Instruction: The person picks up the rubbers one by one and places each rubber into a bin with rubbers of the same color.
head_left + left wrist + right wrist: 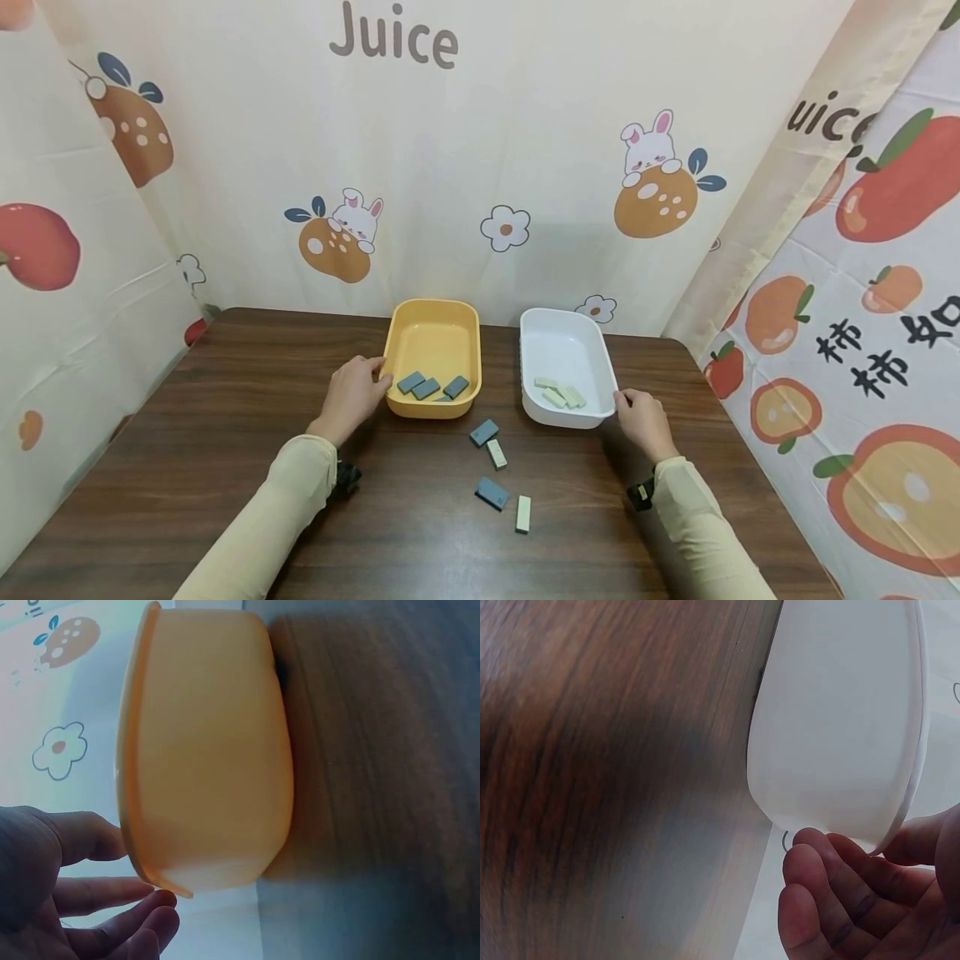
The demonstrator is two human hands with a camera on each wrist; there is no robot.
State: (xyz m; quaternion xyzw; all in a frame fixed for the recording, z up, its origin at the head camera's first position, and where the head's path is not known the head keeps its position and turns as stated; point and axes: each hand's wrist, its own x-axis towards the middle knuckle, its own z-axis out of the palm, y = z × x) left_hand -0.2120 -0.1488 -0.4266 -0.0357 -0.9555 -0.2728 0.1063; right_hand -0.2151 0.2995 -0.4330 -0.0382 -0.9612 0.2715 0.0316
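A yellow tray [433, 410] stands at the back of the table with several blue-grey blocks [426, 388] in its near end. My left hand [351, 393] pinches its left rim between thumb and fingers; the left wrist view shows the rim of the yellow tray [202, 750] at the fingertips. To the right is a white tray [567, 354] holding several pale green blocks [558, 393]. My right hand [645, 421] pinches the right rim near the front corner, and the right wrist view shows curled fingers [802, 915] under the white tray's [840, 735] rim.
On the brown wooden table [420, 517], in front of the trays, lie two blue-grey blocks, one nearer [492, 493] and one farther, and two pale green blocks, one nearer [522, 514] and one farther. A printed curtain [450, 167] hangs behind the table.
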